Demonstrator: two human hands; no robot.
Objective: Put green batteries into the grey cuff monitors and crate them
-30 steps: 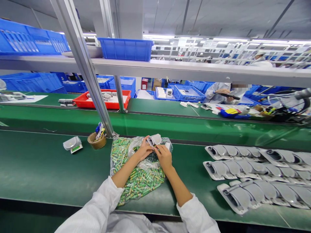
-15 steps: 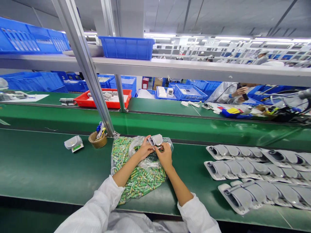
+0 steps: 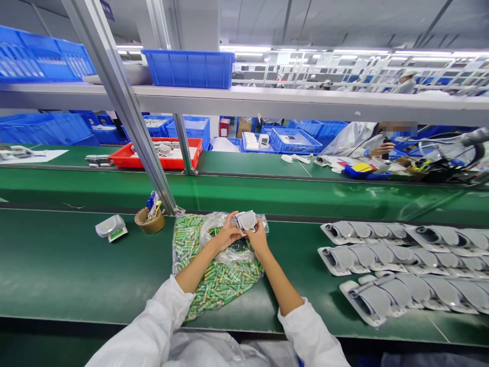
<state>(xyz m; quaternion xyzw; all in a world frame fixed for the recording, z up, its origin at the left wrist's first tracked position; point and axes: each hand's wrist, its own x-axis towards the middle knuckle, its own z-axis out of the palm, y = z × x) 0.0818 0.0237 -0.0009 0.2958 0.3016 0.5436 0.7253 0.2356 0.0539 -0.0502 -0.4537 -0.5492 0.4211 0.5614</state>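
Observation:
Both my hands hold a wrist blood pressure monitor (image 3: 245,220) with a rolled grey cuff, above a clear plastic bag (image 3: 218,275) full of green batteries. My left hand (image 3: 228,234) grips its left side, fingers wrapped around it. On the right and lower side, my right hand (image 3: 258,237) is closed against the monitor; its fingertips are partly hidden. The bag's mouth lies open under my hands. Off to the left, another monitor (image 3: 110,226) rests on the green bench with green batteries showing in its lower part.
Rows of cuffed monitors (image 3: 412,294) line the right of the bench. A tape roll (image 3: 150,222) holding small items stands beside the metal post (image 3: 126,112). Beyond are a red tray (image 3: 153,161), a shelf (image 3: 290,104) with blue bins, and a co-worker's hand (image 3: 381,149).
The view has shifted slightly, so the bench things sit a little further left. My right hand has moved up along the monitor's right side; both hands still hold it.

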